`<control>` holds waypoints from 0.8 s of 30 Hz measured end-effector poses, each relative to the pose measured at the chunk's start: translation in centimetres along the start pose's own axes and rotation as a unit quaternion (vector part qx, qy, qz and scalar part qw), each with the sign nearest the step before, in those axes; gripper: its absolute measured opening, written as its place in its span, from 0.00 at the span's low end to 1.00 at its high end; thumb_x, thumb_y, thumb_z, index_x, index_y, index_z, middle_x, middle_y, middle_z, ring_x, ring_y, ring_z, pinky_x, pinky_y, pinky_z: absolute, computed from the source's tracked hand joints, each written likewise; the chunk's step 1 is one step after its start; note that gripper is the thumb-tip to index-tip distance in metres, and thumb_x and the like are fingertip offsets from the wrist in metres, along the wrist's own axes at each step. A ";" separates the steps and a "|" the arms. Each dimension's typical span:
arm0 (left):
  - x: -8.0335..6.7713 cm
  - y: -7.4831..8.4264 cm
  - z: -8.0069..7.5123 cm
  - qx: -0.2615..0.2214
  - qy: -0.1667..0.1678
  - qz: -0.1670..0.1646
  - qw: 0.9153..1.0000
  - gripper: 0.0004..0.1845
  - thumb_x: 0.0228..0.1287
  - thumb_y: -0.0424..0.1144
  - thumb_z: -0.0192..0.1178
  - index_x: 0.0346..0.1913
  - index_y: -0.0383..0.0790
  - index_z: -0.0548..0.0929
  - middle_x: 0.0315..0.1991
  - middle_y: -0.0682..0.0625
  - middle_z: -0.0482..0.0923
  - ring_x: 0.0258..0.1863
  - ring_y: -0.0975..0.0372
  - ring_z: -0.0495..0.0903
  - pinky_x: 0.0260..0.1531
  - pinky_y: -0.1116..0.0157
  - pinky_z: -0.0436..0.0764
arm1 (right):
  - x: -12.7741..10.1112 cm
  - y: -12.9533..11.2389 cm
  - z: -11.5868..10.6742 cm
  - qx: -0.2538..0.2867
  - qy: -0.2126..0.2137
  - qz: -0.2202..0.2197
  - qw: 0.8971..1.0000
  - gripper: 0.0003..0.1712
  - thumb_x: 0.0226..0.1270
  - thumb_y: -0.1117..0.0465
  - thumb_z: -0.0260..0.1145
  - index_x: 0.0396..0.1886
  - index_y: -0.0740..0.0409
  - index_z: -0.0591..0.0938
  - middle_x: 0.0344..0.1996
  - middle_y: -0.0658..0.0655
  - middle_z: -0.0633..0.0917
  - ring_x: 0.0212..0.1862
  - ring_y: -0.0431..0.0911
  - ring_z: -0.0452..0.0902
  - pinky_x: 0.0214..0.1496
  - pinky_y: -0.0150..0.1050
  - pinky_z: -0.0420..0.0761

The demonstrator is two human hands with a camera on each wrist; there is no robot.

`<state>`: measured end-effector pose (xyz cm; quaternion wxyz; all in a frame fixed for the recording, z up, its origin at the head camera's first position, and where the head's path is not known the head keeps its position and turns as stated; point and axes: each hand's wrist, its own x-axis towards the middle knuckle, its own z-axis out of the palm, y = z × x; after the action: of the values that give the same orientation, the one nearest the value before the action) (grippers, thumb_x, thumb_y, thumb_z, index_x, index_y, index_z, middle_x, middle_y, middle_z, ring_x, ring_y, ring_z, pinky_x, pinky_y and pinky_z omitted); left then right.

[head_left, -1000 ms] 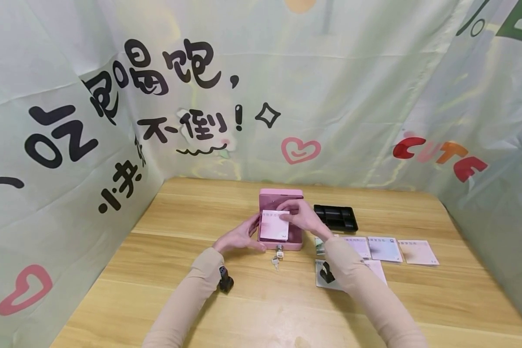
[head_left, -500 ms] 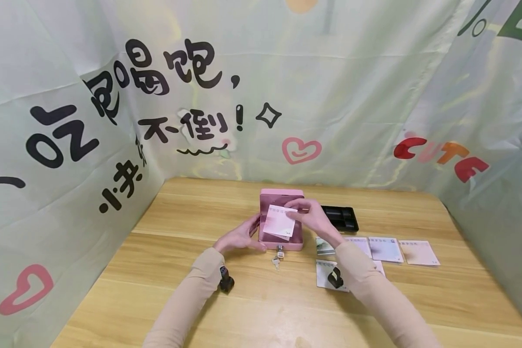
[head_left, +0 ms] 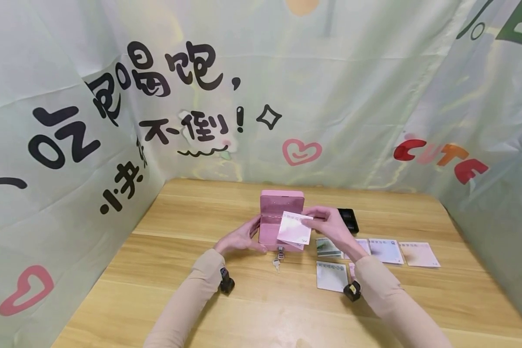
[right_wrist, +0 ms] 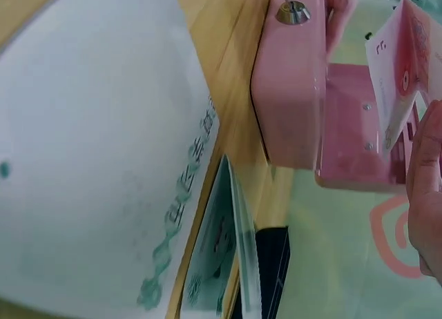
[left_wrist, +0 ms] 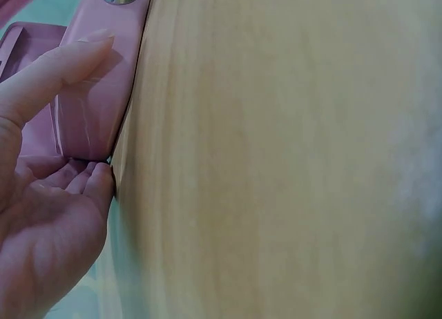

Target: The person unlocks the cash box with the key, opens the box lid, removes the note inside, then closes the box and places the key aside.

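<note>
A pink metal cash box (head_left: 267, 232) stands with its lid raised. From its front lock (head_left: 281, 250) hangs a key (head_left: 276, 265). My left hand (head_left: 240, 238) holds the box at its front left corner; in the left wrist view the thumb lies on the front face and the fingers bend against the side. My right hand (head_left: 330, 227) pinches a folded pink paper note (head_left: 294, 229) by its right edge, over the box's right half. The right wrist view shows this folded note (right_wrist: 387, 77) partly spread, like a bill, with the hand (right_wrist: 425, 195) behind it.
A black compartment tray (head_left: 350, 221) sits behind my right hand. Folded paper notes lie in rows on the right of the wooden table: a green one (head_left: 329, 247), a blue one (head_left: 384, 251), a pinkish one (head_left: 419, 254) and a grey-green one (head_left: 332, 277). Printed curtains (head_left: 356, 106) enclose the table.
My right hand has drawn the folded pink note out of the box and towards the right, tilting it on the way. The left hand has stayed at the box's corner.
</note>
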<state>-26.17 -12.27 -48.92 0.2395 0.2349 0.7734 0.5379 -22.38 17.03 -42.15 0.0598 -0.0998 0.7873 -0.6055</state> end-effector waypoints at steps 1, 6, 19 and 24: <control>0.1 -0.1 0.0 -0.005 -0.003 0.007 1.000 0.65 0.48 0.26 0.74 0.81 0.37 0.36 0.83 0.39 0.38 0.82 0.46 0.42 0.83 0.49 0.44 | -0.2 0.1 -0.2 0.004 0.000 -0.001 1.000 0.22 0.65 0.61 0.71 0.54 0.69 0.82 0.38 0.47 0.90 0.37 0.36 0.85 0.43 0.35 0.88; 0.2 -0.2 -0.1 -0.021 -0.013 0.027 0.999 0.65 0.48 0.23 0.72 0.81 0.37 0.36 0.83 0.39 0.38 0.83 0.47 0.41 0.83 0.51 0.44 | -1.2 0.2 -1.3 0.015 0.012 0.002 1.000 0.23 0.65 0.60 0.72 0.55 0.68 0.82 0.37 0.42 0.90 0.39 0.36 0.86 0.47 0.36 0.89; 0.1 -0.1 0.0 -0.018 -0.014 0.029 0.999 0.64 0.49 0.23 0.72 0.81 0.37 0.37 0.83 0.40 0.38 0.83 0.48 0.41 0.84 0.52 0.44 | -4.2 1.3 -5.1 0.015 0.012 -0.013 1.000 0.13 0.66 0.62 0.70 0.49 0.61 0.84 0.35 0.37 0.89 0.39 0.34 0.85 0.44 0.28 0.86; 0.1 -0.2 -0.1 -0.019 -0.012 0.025 0.999 0.64 0.49 0.23 0.72 0.81 0.37 0.36 0.83 0.40 0.38 0.83 0.48 0.41 0.84 0.52 0.44 | -5.4 1.6 -6.5 0.017 0.009 -0.014 1.000 0.10 0.68 0.63 0.68 0.48 0.56 0.85 0.36 0.37 0.89 0.39 0.33 0.84 0.45 0.28 0.86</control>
<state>-26.34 -12.27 -49.08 0.2399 0.2558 0.7542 0.5552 -18.63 24.77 -42.17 0.0455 -0.1041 0.7762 -0.6201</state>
